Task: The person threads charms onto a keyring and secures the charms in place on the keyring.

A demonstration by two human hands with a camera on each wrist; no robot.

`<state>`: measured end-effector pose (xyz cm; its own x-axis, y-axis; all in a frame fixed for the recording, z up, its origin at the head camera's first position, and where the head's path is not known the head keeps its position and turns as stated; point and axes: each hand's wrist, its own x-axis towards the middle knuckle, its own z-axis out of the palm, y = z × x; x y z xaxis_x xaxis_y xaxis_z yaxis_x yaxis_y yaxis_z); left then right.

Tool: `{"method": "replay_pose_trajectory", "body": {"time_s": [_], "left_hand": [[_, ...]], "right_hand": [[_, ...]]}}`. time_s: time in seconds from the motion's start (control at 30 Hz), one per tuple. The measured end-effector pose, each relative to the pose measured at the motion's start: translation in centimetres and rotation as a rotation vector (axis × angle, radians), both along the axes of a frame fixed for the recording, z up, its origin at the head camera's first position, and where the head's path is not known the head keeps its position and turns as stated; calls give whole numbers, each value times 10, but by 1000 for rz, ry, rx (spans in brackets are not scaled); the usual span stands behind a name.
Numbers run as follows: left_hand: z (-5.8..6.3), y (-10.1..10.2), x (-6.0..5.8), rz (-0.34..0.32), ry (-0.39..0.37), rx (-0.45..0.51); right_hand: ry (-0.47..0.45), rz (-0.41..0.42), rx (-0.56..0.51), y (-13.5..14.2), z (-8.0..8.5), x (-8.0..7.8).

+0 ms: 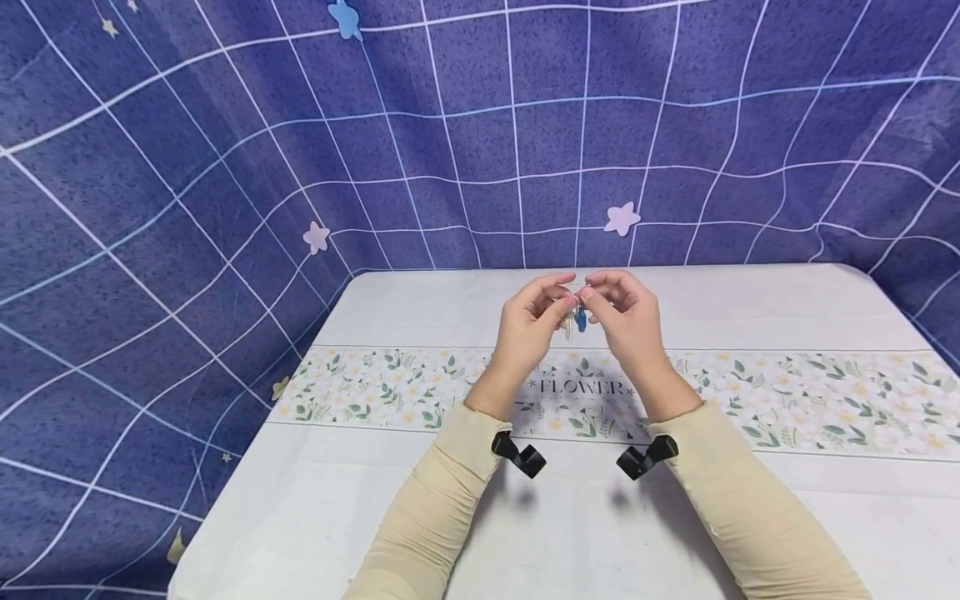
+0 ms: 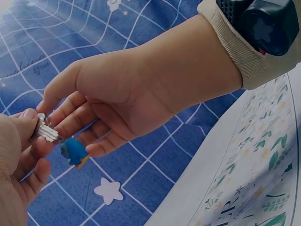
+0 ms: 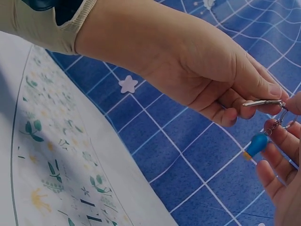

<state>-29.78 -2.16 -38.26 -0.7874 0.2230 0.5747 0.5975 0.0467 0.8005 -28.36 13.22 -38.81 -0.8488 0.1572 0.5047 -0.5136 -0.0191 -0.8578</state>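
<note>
Clearly, the left hand [image 1: 521, 329] and the right hand [image 1: 636, 321] of the person meet above the worktop [image 1: 315, 500], toward its far side in the head view, and they hold between them the keys [image 2: 47, 133] on a key ring [image 3: 283, 114]. The left hand has its thumb and fingers clamped on the keys, which are silver; how many there are, I cannot tell, because they overlap. The right hand has its thumb and fingers pinched at the key ring, just beside the left thumb, so the tips of the two hands come very close to each other. The other fingers of each hand are softly bent and stand a little apart from one another. From the key ring goes a short metal chain [image 3: 275, 126], and on it hangs a blue charm [image 3: 257, 143] with a yellow-orange part at its end; in the head view it is beside the keys, in the gap between the hands.

Both arms wear beige sleeves [image 1: 420, 508], and at each cuff sits a black device [image 1: 529, 460]. The worktop is white, and across it runs a floral band [image 1: 795, 392] with pale flowers, green leaves and the dark word FLOWER [image 1: 581, 387], which is seen between the forearms. Behind the worktop hangs a blue cloth [image 1: 465, 133] with a grid of pale lines and, low on it, a pale star [image 1: 622, 218]
</note>
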Motion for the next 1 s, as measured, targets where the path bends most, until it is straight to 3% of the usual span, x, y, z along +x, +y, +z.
{"method": "replay_pose_trajectory", "body": {"time_s": [0.23,0.37,0.6,0.8,1.0], "left_hand": [[1,-5,-2,-64,-4,-41],[1,-7,-2,-56,6,-67],[2,-9,-2,-14,106,-118],[3,-10,-2,-2,148,-133],[4,-11,-2,16,177,-164]], "right_hand": [[22,33,-17,2,3,1],[26,62,-21,4,2,0],[23,111,-46,4,1,-1],[25,172,-49,4,1,-2],[18,153,-8,5,1,-2]]}}
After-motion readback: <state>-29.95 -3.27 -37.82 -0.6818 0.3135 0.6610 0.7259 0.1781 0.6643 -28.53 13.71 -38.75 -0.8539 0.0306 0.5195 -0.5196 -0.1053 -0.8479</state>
